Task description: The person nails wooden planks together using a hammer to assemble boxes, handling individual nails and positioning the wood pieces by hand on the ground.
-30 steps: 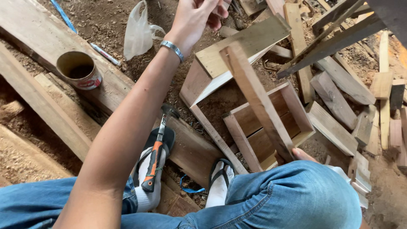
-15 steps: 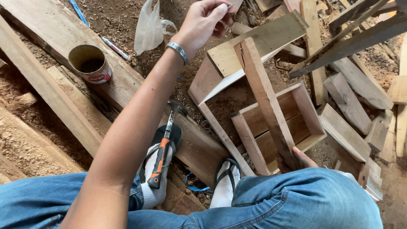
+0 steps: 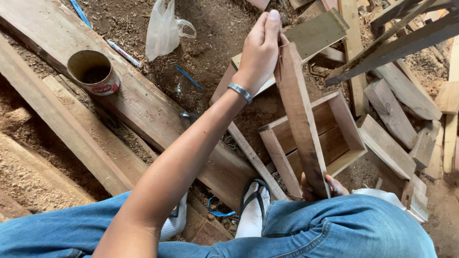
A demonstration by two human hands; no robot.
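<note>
My left hand [image 3: 260, 50] reaches out to the top end of a long wooden slat [image 3: 301, 119], with its fingers pinched on what looks like a thin nail [image 3: 283, 46] held against the wood. A metal bracelet sits on that wrist. The slat stands tilted over an open wooden box frame [image 3: 346, 136]. My right hand [image 3: 319, 187] grips the slat's lower end beside my knee, and is partly hidden by my jeans.
A tin can [image 3: 93, 72] stands on a wide plank [image 3: 143, 102] at the left. A plastic bag [image 3: 162, 29], a marker [image 3: 123, 52] and a blue pencil [image 3: 189, 77] lie on sawdust. A hammer head [image 3: 185, 115] shows beside my arm. Wood scraps [image 3: 397, 100] pile up at the right.
My left hand has come down from the air onto the top end of the slat. The hammer's orange handle is now hidden under my arm.
</note>
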